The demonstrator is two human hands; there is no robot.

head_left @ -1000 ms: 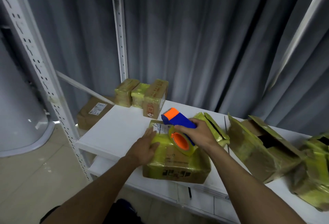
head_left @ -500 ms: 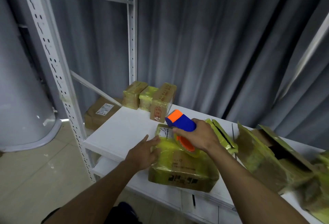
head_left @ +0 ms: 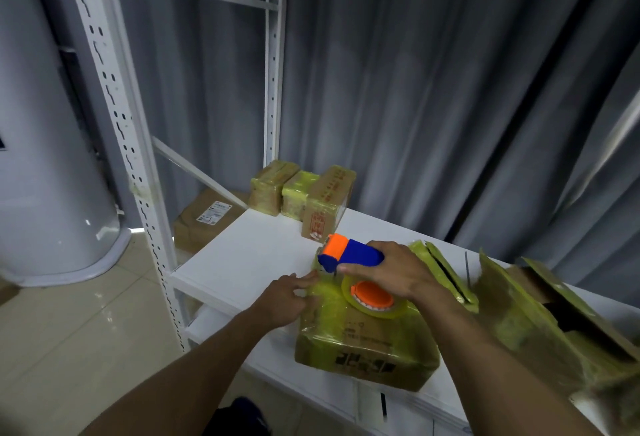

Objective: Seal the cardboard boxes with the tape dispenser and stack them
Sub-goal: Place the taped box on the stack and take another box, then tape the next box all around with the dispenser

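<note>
Grey curtains (head_left: 415, 89) hung across the whole back wall, with a white perforated shelving upright (head_left: 114, 124) on the left and pale tiled floor (head_left: 86, 331) below. The white table (head_left: 249, 255) ran out in front of me. At its far edge stood a row of three small taped boxes (head_left: 298, 191), touching one another, and a labelled brown box (head_left: 204, 224) sat lower down behind them. Right before me lay the cardboard box (head_left: 363, 342), closed and glossy with yellowish tape. My right hand (head_left: 398, 273) had its fingers wrapped round the blue-and-orange tape dispenser (head_left: 349, 255), whose roll (head_left: 372, 297) lay over the box top. My left hand (head_left: 284, 297) touched the box's left edge with its fingers loosely extended. To the right an open box (head_left: 540, 318) stood with flaps up; its inside was too dark to make out.
</note>
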